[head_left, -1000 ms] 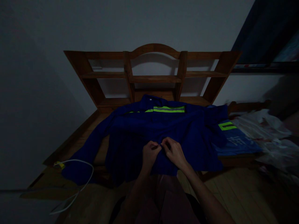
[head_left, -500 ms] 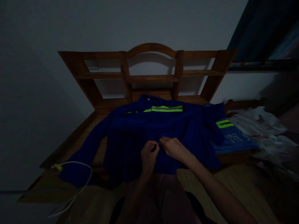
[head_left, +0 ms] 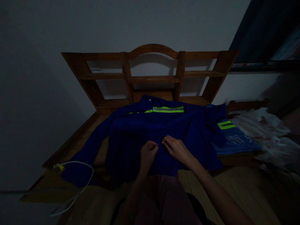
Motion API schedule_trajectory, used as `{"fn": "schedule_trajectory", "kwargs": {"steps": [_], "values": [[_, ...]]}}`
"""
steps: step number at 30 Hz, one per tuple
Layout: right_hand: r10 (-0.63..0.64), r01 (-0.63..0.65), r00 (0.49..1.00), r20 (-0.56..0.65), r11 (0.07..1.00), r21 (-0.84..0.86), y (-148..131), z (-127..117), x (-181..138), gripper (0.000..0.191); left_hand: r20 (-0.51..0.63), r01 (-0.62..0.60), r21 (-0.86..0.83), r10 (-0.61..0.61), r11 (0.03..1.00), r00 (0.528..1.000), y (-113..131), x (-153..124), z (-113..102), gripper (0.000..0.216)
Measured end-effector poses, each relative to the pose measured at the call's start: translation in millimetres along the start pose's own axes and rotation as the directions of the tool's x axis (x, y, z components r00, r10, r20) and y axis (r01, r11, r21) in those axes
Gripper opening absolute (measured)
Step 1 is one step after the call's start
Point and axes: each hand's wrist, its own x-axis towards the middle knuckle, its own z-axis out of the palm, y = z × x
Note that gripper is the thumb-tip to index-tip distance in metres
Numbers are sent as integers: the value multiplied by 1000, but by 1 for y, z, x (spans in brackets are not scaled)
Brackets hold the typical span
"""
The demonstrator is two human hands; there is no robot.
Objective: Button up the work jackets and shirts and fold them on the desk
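Single view, from camera worn on person's head, above lap (head_left: 167,203). Faces forward and down. Left hand (head_left: 147,153) and right hand (head_left: 176,148) at near range, just below centre. Blue jacket (head_left: 187,128) spread across middle distance. Wooden shelf unit (head_left: 153,79) farther off, seen nearly square-on; wall (head_left: 150,22) behind it, filling top. Wide coverage, floor (head_left: 236,184) included at lower right.

Very dim all over. Hands (head_left: 177,149) dull, small details lost. Blue jacket (head_left: 161,125) nearly black left of hands. Yellow-green stripe (head_left: 168,108) beyond hands brightest. Wooden shelf (head_left: 153,79) beyond looks stretched, sides slanting out. Far right murky.
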Motion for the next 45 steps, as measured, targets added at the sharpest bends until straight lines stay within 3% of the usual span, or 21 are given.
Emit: {"fn": "schedule_trajectory", "kwargs": {"steps": [7,11,18,22,26,31,37,41,45], "values": [[-42,67,990,136,980,-187,-8,0,9,13,-18,-79,6,79,997,997,15,-11,-1,6],[-79,112,979,191,978,-174,-10,-8,14,13,-26,-80,-15,80,997,996,21,-13,-2,7],[-124,138,979,163,988,-76,-6,-6,13,14,-38,77,-101,-81,992,996,14,-1,-3,7],[-71,68,996,61,997,44,-7,2,8,19,13,168,-136,-168,976,986,15,3,-5,10],[63,-61,998,3,956,287,-8,6,8,26,9,123,-141,-123,982,992,23,0,-5,13],[178,-197,980,90,803,563,-2,10,12,31,30,84,-222,-79,972,996,23,-3,-6,25],[269,-325,943,196,618,716,6,19,14,32,97,151,-289,-128,945,987,11,2,-7,34],[264,-344,937,230,560,754,6,22,12,31,87,59,-258,-37,964,996,8,3,-5,31],[248,-306,951,186,659,687,8,23,10,29,-7,-111,-81,110,991,994,8,0,-1,22]]}}
